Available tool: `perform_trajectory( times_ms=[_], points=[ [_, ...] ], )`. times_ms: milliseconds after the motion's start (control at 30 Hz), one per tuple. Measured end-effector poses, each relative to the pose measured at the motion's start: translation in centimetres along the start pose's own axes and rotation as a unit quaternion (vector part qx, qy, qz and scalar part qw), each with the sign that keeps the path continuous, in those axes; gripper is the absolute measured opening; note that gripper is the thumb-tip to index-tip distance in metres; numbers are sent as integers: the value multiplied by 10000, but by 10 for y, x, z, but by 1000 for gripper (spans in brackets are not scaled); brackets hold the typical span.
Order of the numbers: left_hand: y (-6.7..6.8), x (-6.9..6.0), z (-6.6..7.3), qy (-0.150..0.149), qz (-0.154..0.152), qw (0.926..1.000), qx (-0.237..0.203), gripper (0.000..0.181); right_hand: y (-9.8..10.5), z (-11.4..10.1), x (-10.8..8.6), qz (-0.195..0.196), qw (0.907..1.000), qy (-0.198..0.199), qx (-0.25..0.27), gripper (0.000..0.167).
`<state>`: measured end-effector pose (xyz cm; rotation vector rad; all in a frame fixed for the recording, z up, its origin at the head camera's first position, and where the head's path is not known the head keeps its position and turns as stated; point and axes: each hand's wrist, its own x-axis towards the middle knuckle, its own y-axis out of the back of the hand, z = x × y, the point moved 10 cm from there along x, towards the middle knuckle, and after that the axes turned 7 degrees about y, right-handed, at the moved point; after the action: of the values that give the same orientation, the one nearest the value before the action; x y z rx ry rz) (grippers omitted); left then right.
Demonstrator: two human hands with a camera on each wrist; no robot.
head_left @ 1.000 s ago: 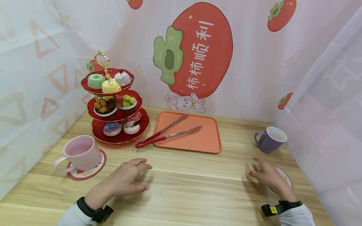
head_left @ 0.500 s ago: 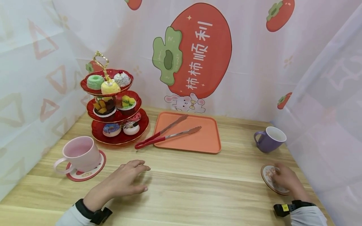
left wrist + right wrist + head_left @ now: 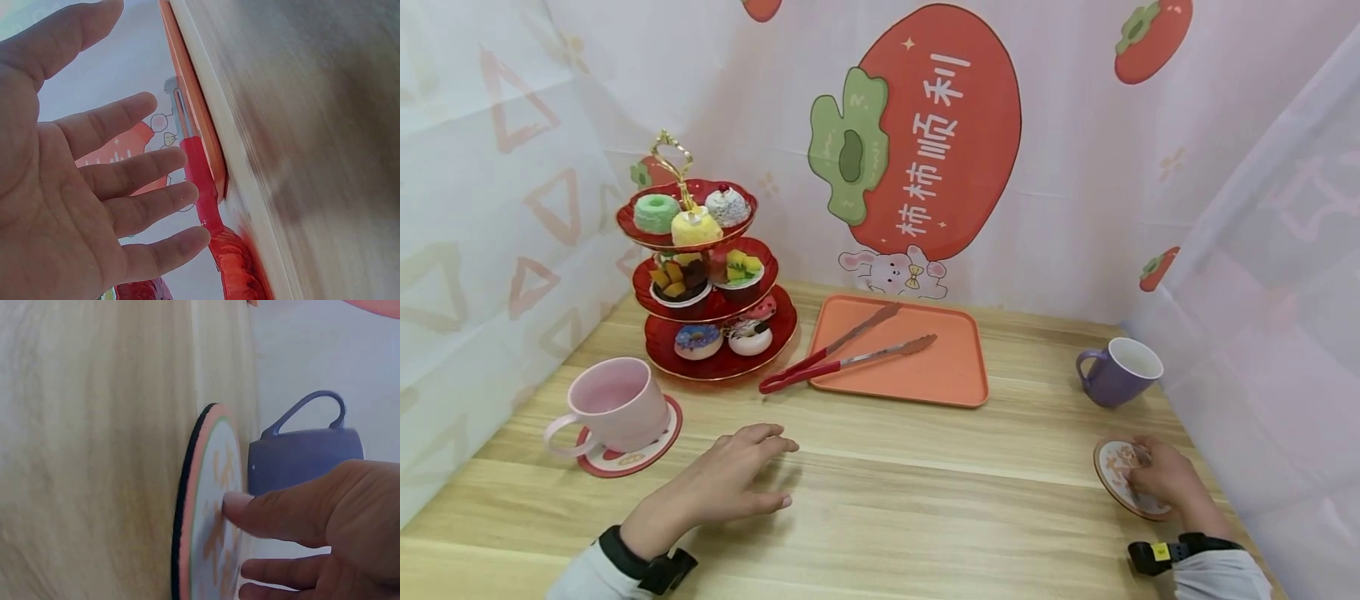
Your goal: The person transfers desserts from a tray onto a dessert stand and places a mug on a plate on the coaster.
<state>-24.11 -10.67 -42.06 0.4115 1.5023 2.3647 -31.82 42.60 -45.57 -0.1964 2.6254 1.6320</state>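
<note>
My right hand reaches over a round coaster that lies on the table at the right. In the right wrist view the thumb meets or nearly meets the coaster's white, orange-patterned face, and two other fingertips are close to that face. The index finger cannot be made out there. Beyond it stands a purple mug. My left hand hovers at or just above the tabletop, fingers spread and holding nothing. Between it and the left wall a pink mug stands on a red-rimmed coaster.
A red three-tier stand with toy cakes and doughnuts rises at the back left. Red-handled tongs lie partly across an orange tray. Printed cloth walls border the wooden table.
The right hand has shifted right and down onto the coaster, uncovering its left part, and then stays nearly still. My left hand barely moves.
</note>
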Motion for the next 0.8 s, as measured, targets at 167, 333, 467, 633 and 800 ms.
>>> perform_trajectory(
  times_ms=[167,333,467,633,800],
  points=[
    [0,-1,-1,61,-21,10000,-24,52,1,10,-1,-40,9997,-78,226,71],
    [0,-2,-2,122,-18,9999,-86,52,3,18,1,-34,9993,-182,312,78],
    [0,-3,-2,102,5,9999,-102,52,5,23,2,36,9988,-318,377,84],
    [0,-3,-3,83,18,9999,-90,52,14,22,1,340,9989,-290,-137,82],
    [-1,-3,-4,89,11,9999,-65,52,25,26,-4,895,9932,-629,-387,34]
  ],
)
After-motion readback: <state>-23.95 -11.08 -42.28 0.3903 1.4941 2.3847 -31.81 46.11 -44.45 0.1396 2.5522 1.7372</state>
